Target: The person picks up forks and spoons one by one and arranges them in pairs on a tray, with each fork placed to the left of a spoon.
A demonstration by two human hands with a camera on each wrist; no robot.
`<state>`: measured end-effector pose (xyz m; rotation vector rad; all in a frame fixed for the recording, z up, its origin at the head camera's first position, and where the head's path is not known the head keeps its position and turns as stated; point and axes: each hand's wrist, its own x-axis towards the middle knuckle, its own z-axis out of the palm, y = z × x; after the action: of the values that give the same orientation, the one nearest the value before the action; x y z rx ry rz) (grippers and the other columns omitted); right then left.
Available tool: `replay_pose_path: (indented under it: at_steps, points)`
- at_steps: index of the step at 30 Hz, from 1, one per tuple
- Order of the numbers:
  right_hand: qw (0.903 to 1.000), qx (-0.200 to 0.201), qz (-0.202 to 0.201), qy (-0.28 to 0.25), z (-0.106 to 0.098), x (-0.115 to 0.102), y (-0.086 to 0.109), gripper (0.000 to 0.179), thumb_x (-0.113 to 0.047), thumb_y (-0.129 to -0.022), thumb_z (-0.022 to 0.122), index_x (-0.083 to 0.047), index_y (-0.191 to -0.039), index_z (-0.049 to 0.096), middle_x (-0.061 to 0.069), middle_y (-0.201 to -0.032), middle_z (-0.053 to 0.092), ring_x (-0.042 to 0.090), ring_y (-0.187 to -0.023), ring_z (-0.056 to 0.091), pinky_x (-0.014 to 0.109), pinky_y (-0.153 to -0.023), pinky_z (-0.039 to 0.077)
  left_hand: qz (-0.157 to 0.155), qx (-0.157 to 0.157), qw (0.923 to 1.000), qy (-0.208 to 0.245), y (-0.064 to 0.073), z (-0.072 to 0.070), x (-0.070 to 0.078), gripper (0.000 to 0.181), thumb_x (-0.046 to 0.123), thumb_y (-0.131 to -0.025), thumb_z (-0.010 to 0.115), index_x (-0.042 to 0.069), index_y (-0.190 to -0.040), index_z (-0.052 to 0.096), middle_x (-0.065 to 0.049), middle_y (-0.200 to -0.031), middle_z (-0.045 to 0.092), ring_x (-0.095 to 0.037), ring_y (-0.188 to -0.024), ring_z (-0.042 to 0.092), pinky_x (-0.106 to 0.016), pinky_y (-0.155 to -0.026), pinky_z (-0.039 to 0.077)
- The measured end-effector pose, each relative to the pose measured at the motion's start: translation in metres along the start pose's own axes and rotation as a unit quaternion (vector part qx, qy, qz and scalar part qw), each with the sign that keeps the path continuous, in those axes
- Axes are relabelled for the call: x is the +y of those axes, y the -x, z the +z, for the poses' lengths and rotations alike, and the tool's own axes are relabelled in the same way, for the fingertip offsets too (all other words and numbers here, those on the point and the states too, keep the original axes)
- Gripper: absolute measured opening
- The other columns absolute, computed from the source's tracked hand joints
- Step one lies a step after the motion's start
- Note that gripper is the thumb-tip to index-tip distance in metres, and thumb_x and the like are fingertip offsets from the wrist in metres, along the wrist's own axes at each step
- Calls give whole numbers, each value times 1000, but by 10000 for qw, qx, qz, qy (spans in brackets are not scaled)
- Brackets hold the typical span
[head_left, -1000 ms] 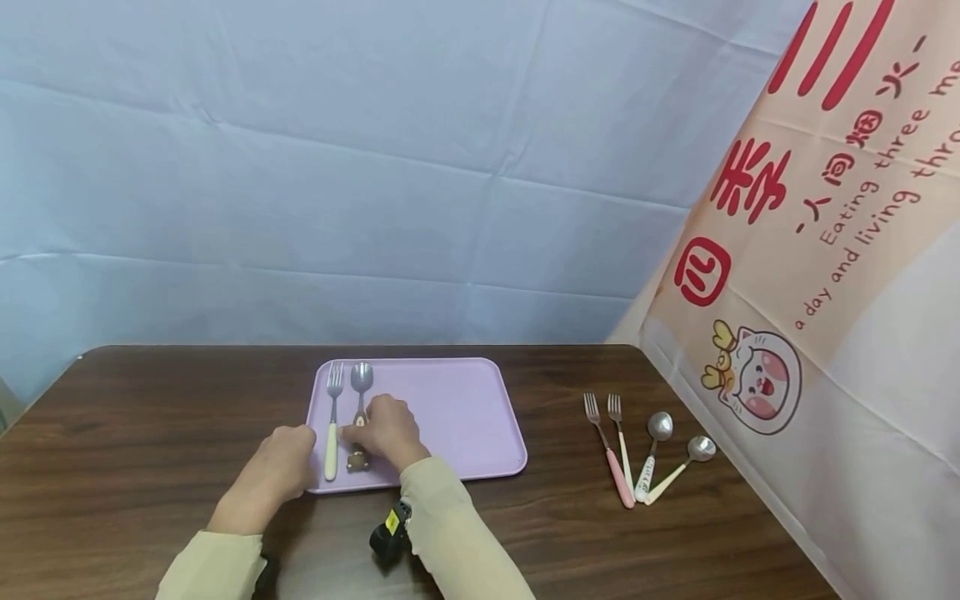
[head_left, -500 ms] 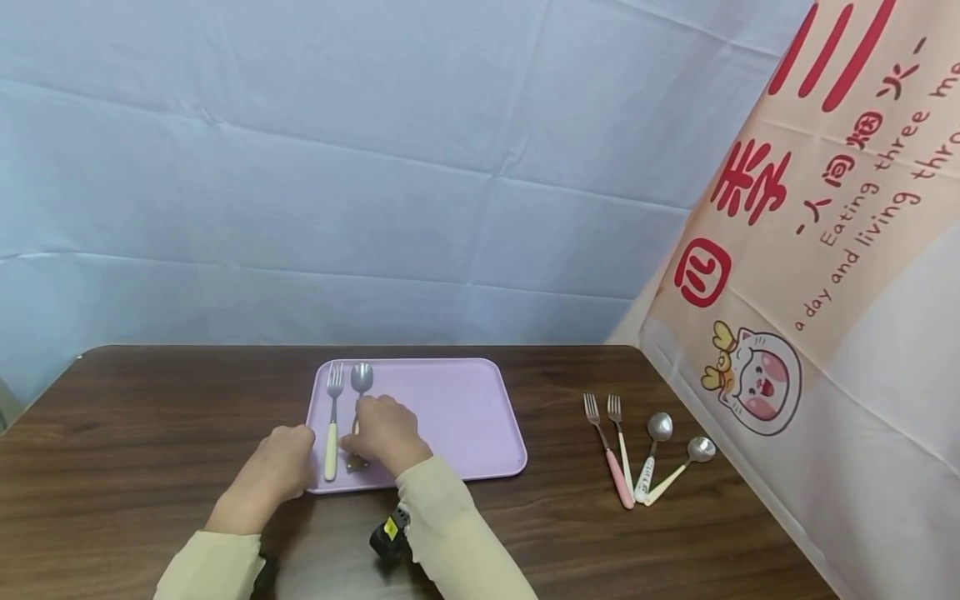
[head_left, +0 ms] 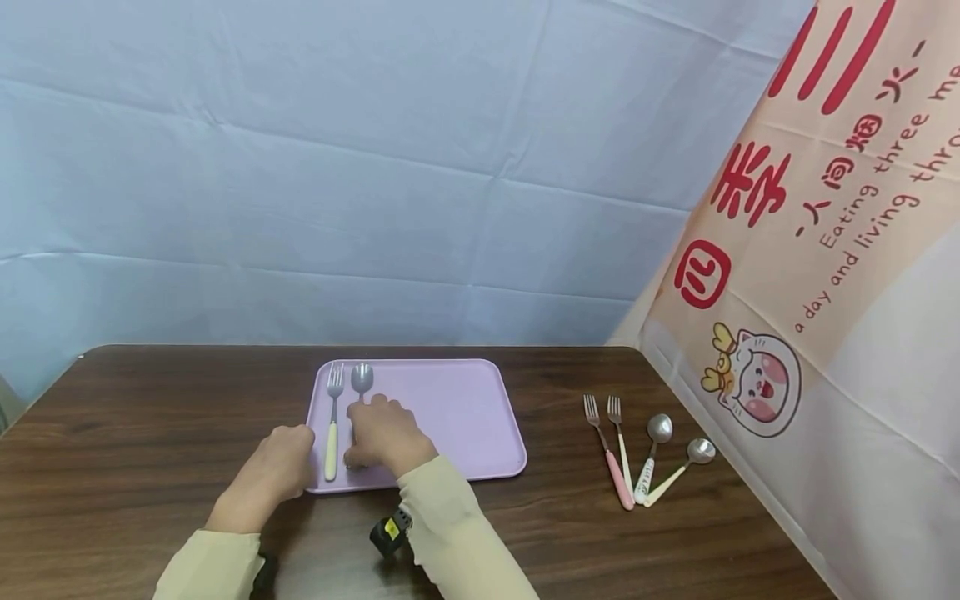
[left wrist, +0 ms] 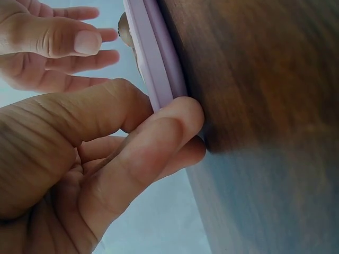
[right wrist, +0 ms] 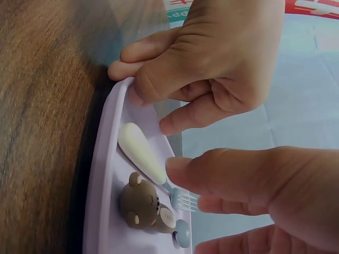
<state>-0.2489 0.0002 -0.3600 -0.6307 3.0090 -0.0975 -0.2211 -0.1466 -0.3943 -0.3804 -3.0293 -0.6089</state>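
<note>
A lilac tray (head_left: 450,417) lies on the table, and my left hand (head_left: 281,462) pinches its front left corner. In the left wrist view the thumb and curled fingers hold the tray's rim (left wrist: 153,58) between them. A fork (head_left: 332,437) with a cream handle rests on the tray's left side. Beside it lies a spoon (head_left: 362,378) whose brown handle ends in a bear head (right wrist: 139,201). My right hand (head_left: 386,433) hovers over that handle, hiding it in the head view. Its fingers are spread apart, and nothing is gripped between them in the wrist views.
To the right of the tray, two forks, one with a pink handle (head_left: 619,479), lie on the brown table (head_left: 150,417) with a white-handled spoon (head_left: 660,427) and a cream-handled spoon (head_left: 701,450). A pale cloth (head_left: 375,208) hangs behind; a printed cloth (head_left: 862,400) hangs at right.
My right hand has shifted slightly over the spoon, and the bear-shaped handle is now covered in the head view. The left hand, tray and cutlery stay in place.
</note>
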Motion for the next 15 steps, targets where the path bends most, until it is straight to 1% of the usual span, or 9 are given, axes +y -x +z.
replay_pose_path:
  at_steps: [6, 15]
  points:
    - [10000, 13, -78, -10, -2, 0, 2, 26, -31, -66, 78, -20, -80, 58, -2, -74, 47, 16, -69, 47, 32, -55, 40, 28, 18, 10000, 39, 0, 0, 0, 10, -10, -66, 56, -2, -70, 51, -10, -61, 47, -22, -51, 46, -30, -42, 38]
    - [9998, -24, -77, -154, -2, 2, 3, 26, -28, -66, 77, -19, -83, 60, -2, -76, 48, 16, -70, 47, 31, -56, 41, -66, -74, 9999, 103, 0, 0, -1, 9, -10, -67, 55, -3, -72, 51, -10, -61, 45, -22, -51, 46, -29, -42, 38]
